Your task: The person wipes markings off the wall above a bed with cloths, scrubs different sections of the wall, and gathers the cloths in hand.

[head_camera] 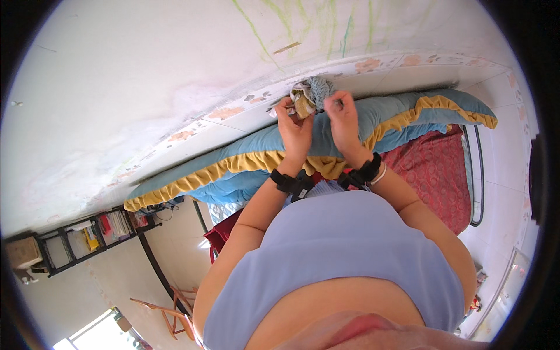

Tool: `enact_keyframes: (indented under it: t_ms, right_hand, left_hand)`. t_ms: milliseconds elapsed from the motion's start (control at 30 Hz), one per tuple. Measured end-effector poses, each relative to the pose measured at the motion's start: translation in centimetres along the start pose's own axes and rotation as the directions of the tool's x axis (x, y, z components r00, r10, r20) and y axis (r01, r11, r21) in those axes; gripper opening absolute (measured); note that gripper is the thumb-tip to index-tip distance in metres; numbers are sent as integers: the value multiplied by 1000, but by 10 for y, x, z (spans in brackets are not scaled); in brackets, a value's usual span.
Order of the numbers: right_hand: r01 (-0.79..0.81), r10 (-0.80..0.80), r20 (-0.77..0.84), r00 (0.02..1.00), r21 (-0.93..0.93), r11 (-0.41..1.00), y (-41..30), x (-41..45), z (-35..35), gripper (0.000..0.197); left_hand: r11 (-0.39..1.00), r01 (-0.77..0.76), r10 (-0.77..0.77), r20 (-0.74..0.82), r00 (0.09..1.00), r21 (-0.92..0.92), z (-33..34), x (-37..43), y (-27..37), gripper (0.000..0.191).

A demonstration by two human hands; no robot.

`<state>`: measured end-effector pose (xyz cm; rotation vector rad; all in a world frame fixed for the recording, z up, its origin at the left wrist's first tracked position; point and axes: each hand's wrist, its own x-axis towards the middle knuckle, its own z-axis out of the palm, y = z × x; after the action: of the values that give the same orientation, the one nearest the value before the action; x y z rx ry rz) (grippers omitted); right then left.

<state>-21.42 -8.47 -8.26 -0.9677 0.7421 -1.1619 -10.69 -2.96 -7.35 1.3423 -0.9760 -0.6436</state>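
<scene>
A small bundle of soft cloth, with a tan-and-white patterned part [303,104] and a fluffy blue-grey part [320,89], is in front of me by the wall. My left hand [295,131] pinches the patterned part between thumb and fingers. At the fluffy side is my right hand [343,120], its fingers curled and slightly blurred. Whether those fingers grip the cloth is hard to see. Under both hands runs a long blue padded cushion [245,146] with a yellow ruffled edge, set along the wall. Black straps circle both my wrists.
A bed with a red patterned cover [437,175] lies to the right, beside a dark metal bed rail [480,175]. Leftward are a black shelf rack [83,238] holding books and papers, a dark red bag [222,232] and a wooden chair [173,313]. The wall [144,78] has green marks.
</scene>
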Motion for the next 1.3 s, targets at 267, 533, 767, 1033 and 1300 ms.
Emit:
enact_keyframes:
  t_ms: [267, 533, 767, 1033, 1300]
  right_hand:
    - [507, -451, 303, 839, -735, 449, -4, -8, 33, 54]
    - [488, -775, 19, 631, -787, 378, -36, 51, -39, 47]
    - [333, -780, -396, 485, -741, 583, -40, 111, -132, 53]
    - [-22, -125, -193, 973, -622, 783, 97, 43, -2, 44]
    - [247, -112, 265, 958, -561, 790, 83, 74, -121, 46]
  left_hand:
    - [991, -69, 80, 101, 992, -113, -13, -20, -9, 63]
    - [881, -334, 135, 497, 857, 336, -42, -35, -20, 65]
    - [886, -273, -134, 770, 624, 375, -60, -48, 0, 65]
    - [879, -224, -244, 802, 545, 420, -63, -50, -13, 64]
    - [923, -168, -176, 769, 614, 345, -54, -53, -18, 66]
